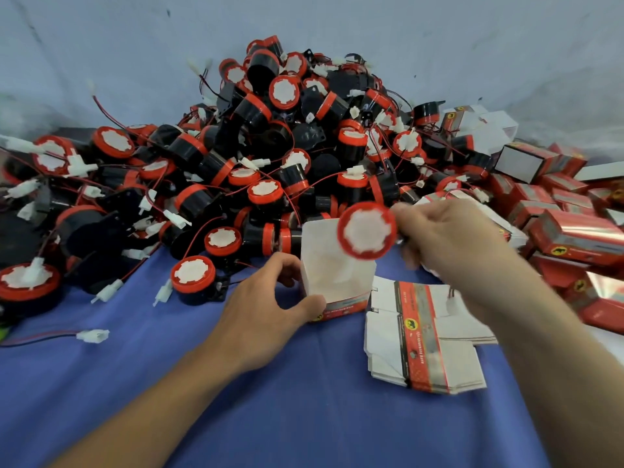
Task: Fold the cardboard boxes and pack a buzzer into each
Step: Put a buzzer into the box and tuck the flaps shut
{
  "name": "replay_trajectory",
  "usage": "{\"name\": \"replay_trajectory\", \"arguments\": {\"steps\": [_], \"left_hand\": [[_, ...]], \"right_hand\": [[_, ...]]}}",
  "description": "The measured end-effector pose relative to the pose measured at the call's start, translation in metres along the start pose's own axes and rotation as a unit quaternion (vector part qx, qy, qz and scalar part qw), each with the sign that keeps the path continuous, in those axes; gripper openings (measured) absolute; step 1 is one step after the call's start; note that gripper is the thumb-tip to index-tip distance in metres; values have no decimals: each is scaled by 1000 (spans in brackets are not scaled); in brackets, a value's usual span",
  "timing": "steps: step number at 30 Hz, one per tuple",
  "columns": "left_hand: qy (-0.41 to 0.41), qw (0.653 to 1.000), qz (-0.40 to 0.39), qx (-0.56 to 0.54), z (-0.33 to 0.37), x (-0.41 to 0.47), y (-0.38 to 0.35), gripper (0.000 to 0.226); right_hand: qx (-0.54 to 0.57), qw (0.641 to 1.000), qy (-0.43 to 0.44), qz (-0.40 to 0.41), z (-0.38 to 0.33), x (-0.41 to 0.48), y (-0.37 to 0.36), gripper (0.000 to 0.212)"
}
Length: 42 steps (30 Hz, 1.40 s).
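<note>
The left hand [266, 305] has its grip clamped on the open white-and-red cardboard box [337, 275], which stands upright on the blue-covered desk [236, 400]. The right hand [449, 238] has its grip pinching a red-rimmed round buzzer [366, 230] at the box's open top.

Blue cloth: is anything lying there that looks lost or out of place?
Yes. One white plug lies alone on the blue cloth, left of the left hand, apart from the buzzer pile. Its wire runs off the picture's left edge, so whether a buzzer is attached cannot be told.
</note>
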<state>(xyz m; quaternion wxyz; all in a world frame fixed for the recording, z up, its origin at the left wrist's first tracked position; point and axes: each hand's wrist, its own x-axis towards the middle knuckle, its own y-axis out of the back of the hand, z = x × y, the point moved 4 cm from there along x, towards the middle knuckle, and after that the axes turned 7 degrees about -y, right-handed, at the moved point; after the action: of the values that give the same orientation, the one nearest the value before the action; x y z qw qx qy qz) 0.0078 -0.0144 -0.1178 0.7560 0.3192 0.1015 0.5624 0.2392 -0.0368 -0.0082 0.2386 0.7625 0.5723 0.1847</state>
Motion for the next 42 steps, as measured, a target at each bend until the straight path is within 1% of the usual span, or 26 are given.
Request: {"name": "replay_trajectory", "arguments": {"steps": [3,7,8,10,11,12,14,15,17,21,23,25,26,28,30,34,36,37,38,40,41,42], "left_hand": [[-11,1000,-8,-2,1,0,0,53],[-33,999,-15,-8,4,0,1,50],[-33,999,-16,-9,4,0,2,50],[-29,999,-16,-10,3,0,2,51],[-27,999,-16,-11,3,0,2,52],[-26,999,-15,-12,3,0,1,53],[-28,999,-14,-15,3,0,0,54],[-30,999,-11,-15,3,0,0,53],[-28,1000,-2,-15,2,0,0,50],[-15,1000,12,-13,2,-1,2,47],[-16,1000,15,-3,5,-2,2,42],[-13,1000,20,15,7,-3,2,35],[-6,999,23,30,8,-4,0,35],[17,998,33,54,11,-5,-4,38],[37,997,35,56,13,-6,-10,43],[48,997,33,51,15,-8,-12,50],[42,997,33,55,16,-9,-12,54],[40,997,37,57,17,-9,-12,55],[39,997,40,60,17,-10,-12,54],[41,996,46,72,17,-8,-10,53],[45,995,49,75,17,-6,-9,53],[52,994,53,75,15,-4,-7,53]], "right_hand": [[-145,989,20,-25,3,-6,-29,54],[-284,958,30,24,8,-4,-48,43],[-324,944,52,44,6,-4,-49,38],[-392,906,133,92,-3,-11,-52,26],[-414,891,155,104,-7,-13,-53,27],[-441,879,153,102,-10,-12,-55,32],[-488,859,125,92,-15,-6,-57,41],[-500,853,117,95,-19,-2,-58,43],[-512,842,133,108,-26,1,-61,43],[-520,830,165,118,-25,-2,-68,36],[-531,822,167,122,-23,-3,-67,39],[-546,812,169,119,-22,-4,-67,44],[-550,810,166,113,-22,-4,-67,44],[-565,805,155,89,-23,-4,-68,41],[-579,798,149,74,-23,-5,-71,40],[-558,816,134,63,-23,-10,-76,33],[-549,819,149,72,-22,-15,-78,36],[-536,826,153,83,-21,-16,-77,37],[-508,843,149,92,-20,-16,-73,35],[-422,894,114,98,-16,-12,-55,27],[-383,915,91,86,-12,-9,-43,26],[-363,927,79,55,-10,-6,-31,25]]}}
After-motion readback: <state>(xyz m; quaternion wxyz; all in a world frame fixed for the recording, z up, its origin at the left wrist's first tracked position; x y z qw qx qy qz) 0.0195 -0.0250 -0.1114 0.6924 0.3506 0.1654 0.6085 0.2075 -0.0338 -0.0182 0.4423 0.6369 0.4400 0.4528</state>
